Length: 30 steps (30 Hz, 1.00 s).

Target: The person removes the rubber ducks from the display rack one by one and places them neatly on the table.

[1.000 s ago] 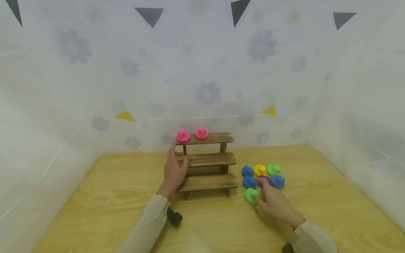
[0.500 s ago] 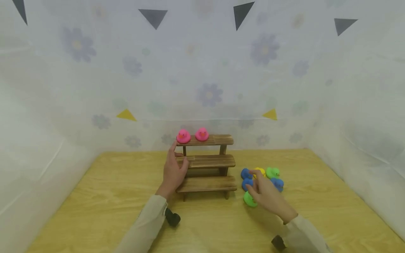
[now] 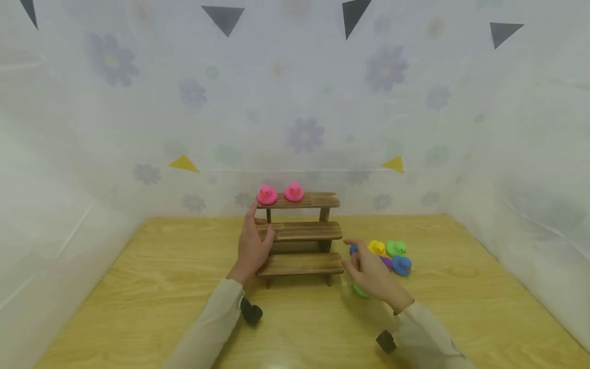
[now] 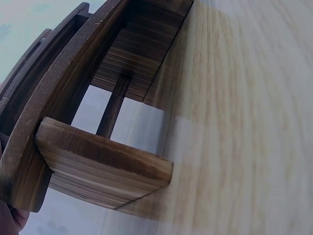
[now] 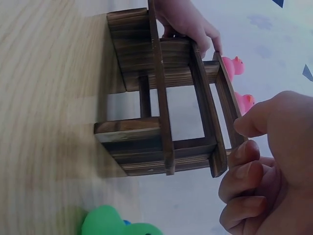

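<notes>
A three-tier wooden shelf stand (image 3: 299, 231) stands upright mid-table. My left hand (image 3: 252, 246) grips its left side, thumb over the middle shelf and one finger reaching up to the top shelf. Two pink rubber ducks, one at the left end (image 3: 267, 195) and one beside it (image 3: 294, 192), sit on the top shelf. My right hand (image 3: 375, 277) hovers just right of the stand, loosely bent, with nothing seen in it. Behind it lie a yellow duck (image 3: 377, 248), a purple duck (image 3: 386, 263), a blue duck (image 3: 402, 265) and a green duck (image 3: 396, 249); others are partly hidden.
A second green duck (image 5: 103, 223) lies close under my right hand. The wood-grain table (image 3: 184, 266) meets a flower-patterned cloth backdrop (image 3: 304, 102) and white cloth sides. Small black devices (image 3: 251, 311) sit at both wrists.
My right hand has moved left, from over the green and purple ducks toward the stand, and now covers one blue duck. My left hand keeps its grip on the stand.
</notes>
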Motion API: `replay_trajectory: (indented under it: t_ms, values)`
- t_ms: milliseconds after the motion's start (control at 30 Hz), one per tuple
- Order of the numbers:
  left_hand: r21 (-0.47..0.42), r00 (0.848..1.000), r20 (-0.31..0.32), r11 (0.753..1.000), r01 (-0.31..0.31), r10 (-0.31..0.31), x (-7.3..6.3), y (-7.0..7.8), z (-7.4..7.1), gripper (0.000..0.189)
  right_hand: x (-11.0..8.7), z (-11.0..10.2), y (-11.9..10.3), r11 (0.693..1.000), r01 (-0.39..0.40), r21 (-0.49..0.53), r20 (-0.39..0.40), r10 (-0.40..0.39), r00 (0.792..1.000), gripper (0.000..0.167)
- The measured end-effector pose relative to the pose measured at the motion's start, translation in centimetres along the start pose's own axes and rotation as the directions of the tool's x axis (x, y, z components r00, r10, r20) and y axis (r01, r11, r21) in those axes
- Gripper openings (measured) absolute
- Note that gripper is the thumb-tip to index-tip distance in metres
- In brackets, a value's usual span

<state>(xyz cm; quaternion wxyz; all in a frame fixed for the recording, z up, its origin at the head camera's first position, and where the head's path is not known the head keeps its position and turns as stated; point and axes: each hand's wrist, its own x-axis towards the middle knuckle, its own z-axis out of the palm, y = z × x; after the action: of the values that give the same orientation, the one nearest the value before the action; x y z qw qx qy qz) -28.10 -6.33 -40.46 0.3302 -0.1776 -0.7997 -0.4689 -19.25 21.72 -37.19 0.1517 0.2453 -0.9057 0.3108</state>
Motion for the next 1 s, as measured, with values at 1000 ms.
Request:
replay_trajectory:
  t_ms: [1000]
  values:
    - [-0.010,0.999,0.011,0.999,0.041,-0.041,-0.1,0.2,0.7,0.069,4.1,2.2,-1.2,0.958,0.034,0.285,-0.239,0.037,0.970,0.023]
